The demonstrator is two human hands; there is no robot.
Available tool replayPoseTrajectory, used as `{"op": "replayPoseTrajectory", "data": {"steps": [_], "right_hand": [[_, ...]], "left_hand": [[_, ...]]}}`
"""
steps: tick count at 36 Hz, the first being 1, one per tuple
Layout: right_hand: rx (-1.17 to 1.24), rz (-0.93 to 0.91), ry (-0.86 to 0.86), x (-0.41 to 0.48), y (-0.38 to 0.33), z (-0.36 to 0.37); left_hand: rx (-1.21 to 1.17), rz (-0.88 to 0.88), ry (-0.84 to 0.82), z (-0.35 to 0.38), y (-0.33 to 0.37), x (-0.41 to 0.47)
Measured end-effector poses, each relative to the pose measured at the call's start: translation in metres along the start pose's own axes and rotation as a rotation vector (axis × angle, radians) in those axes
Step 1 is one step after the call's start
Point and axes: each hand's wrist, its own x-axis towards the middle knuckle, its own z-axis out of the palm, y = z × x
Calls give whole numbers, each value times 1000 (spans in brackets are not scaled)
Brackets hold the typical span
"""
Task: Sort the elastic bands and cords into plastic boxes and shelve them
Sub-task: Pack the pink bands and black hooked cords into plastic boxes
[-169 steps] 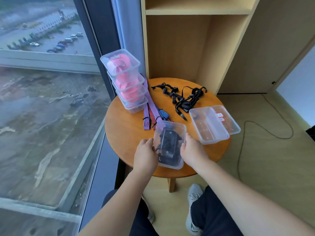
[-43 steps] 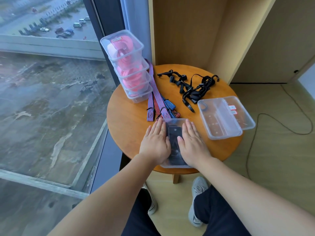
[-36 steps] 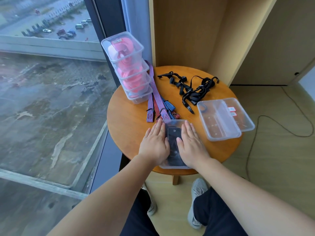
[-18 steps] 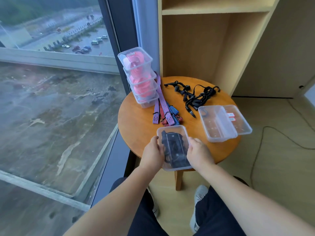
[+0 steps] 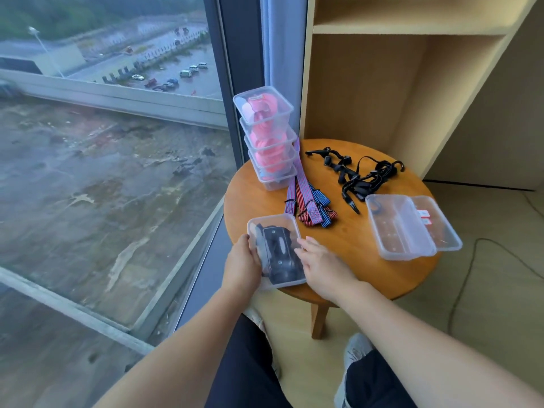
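Clear box of black cords (image 5: 275,251) sits at the near-left edge of the tabletop (image 5: 347,254), long axis running away from the person, directly between the hands. Left hand (image 5: 240,265) curls round its left side; right hand (image 5: 321,262) rests straight-fingered against its right. Shelf (image 5: 406,29) stands beyond the far edge, so the lift likely goes forward.

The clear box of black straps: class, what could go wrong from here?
1. The clear box overhangs the near edge of the table; only the left hand grips it, so it might slip off.
2. The stack of pink-filled boxes stands near the rim; a knock might topple it.
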Motion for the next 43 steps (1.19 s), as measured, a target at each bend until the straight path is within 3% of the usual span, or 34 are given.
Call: {"op": "replayPoseTrajectory", "data": {"steps": [19,31,36,43], "right_hand": [[-107,-37,-64,101,-6,-11],[-66,-65,-86,117,1,-12],[-80,-17,80,106,19,-34],[-135,151,184,66,75,-61]], "left_hand": [[11,-46,43,-19,7,96],[413,29,28,-27,13,114],[436,143,75,-31,28,110],[375,264,26,-16,55,90]]}}
